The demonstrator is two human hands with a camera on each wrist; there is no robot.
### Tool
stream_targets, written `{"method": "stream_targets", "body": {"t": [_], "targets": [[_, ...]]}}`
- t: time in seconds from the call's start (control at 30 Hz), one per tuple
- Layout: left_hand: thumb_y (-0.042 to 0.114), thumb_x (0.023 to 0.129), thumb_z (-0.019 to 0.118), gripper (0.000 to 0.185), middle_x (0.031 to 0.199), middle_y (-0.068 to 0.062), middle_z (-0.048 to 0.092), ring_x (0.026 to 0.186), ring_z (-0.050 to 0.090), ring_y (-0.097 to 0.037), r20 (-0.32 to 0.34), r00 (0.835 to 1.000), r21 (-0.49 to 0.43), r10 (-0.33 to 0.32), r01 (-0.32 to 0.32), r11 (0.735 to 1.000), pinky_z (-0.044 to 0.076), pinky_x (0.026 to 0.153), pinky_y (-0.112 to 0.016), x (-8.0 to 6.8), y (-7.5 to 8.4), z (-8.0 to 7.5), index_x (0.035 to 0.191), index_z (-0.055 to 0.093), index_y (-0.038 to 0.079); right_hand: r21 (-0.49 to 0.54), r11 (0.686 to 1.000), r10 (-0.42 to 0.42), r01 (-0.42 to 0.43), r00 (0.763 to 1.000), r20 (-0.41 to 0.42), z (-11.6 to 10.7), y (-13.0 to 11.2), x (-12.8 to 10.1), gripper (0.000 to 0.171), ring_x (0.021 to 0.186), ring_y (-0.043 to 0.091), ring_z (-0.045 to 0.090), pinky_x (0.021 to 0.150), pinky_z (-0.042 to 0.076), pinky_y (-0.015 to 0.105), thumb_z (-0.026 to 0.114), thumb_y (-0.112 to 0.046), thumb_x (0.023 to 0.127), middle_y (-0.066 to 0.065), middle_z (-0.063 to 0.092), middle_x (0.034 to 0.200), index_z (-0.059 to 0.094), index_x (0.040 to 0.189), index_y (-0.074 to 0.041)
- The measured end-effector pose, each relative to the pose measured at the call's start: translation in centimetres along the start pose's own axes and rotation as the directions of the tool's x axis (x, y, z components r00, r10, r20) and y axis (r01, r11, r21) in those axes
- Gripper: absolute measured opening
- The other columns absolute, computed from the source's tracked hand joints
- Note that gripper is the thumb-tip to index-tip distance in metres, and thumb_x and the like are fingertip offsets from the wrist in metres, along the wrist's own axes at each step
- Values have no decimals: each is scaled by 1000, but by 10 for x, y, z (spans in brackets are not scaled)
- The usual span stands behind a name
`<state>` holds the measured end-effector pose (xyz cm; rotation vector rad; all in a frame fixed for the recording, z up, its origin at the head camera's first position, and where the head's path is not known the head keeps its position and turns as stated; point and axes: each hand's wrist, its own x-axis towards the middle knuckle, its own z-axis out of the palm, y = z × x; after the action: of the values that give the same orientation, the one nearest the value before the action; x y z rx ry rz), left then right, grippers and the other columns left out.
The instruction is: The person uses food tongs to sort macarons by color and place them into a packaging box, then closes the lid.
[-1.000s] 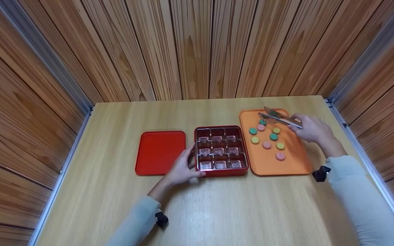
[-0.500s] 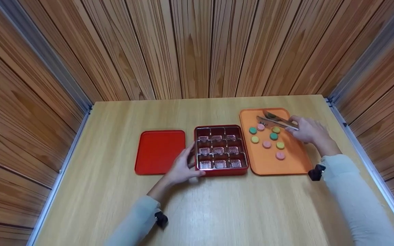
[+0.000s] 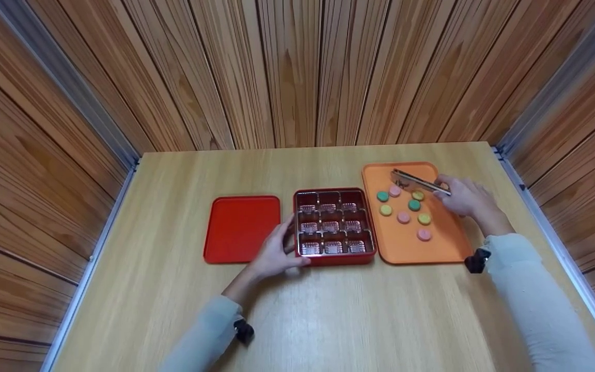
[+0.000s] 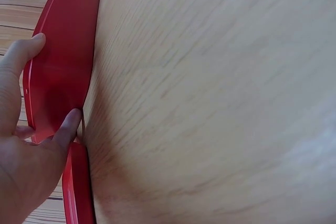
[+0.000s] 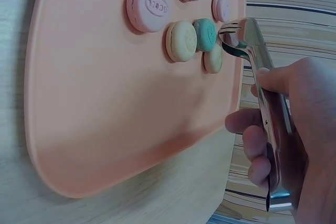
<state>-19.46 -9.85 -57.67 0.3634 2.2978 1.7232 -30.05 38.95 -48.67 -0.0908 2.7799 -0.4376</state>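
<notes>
My right hand (image 3: 465, 196) grips metal tongs (image 5: 268, 108), whose spoon-like and fork-like tips reach over the far part of an orange tray (image 3: 442, 248). The tongs' arms are close together, and a green macaron seen there earlier is hidden at their tips. Several pink, yellow and green macarons lie on the tray, among them a pink macaron (image 3: 395, 190) right by the tips and a yellow macaron (image 5: 181, 41). My left hand (image 3: 274, 253) rests at the near left corner of a dark red box (image 3: 336, 261), thumb on its front wall, straight fingers along its left side.
Nine-compartment clear insert (image 3: 330, 227) sits inside the box, its compartments bare. A red lid (image 3: 240, 230) lies flat on the wooden table (image 3: 328, 320) to the left of the box. Wood-panelled walls (image 3: 287, 77) enclose the table at the back and sides.
The tongs' tips have come down onto the far green macaron and closed together. My right hand has shifted slightly left and nearer. The left hand and box have stayed put.
</notes>
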Motion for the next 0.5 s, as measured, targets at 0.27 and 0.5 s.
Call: {"method": "stream_targets", "body": {"t": [0.27,0.5], "targets": [[6,83,99,125,176,-27,36,169,36,-45,11,1000,-43,-14,15,999,44,135,-50,0,0,0,181,21,11,-44,999,-19,17,999,-37,2,-1,-1,51,111,48,59,91,51,58,57,-33,115,29,67,128,54,160,-7],[6,84,98,125,178,-25,34,171,35,-44,16,1000,-45,-18,18,999,45,135,-49,1,-1,0,182,21,14,-12,1000,-6,6,999,-32,-8,-1,-2,55,100,42,61,79,48,47,57,-36,116,25,66,116,50,163,-10]]}}
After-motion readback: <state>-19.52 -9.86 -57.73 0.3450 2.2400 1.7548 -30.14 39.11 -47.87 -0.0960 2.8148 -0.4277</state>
